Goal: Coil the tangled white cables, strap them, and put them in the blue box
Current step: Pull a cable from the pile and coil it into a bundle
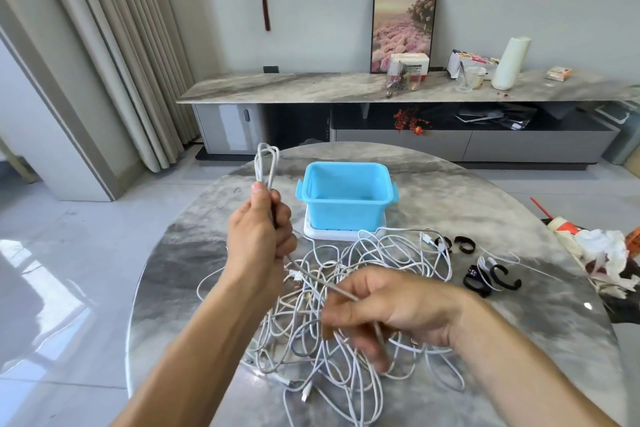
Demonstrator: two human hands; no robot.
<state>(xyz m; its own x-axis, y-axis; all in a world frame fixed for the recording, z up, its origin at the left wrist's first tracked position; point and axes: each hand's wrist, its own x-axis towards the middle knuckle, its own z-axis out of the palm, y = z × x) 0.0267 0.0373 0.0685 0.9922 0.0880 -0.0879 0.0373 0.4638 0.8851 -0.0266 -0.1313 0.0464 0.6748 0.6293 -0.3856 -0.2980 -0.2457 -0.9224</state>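
Bare table (485, 204) lies right of the blue box (344, 199) and along the left edge. The box mouth stands open from above. A tangle of white cables (363, 315) covers the near centre. Black straps (485, 274) lie just right of it; crumpled paper (602, 256) crowds the right rim.

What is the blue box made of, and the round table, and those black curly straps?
The blue box looks like plastic: smooth, even colour, moulded rim and side tabs. The table looks like polished stone or a marble-look slab: grey cloudy veining and a glossy sheen; which one is unclear. The black straps seem to be soft fabric or hook-and-loop tape, matte and curled, but too small to be sure.
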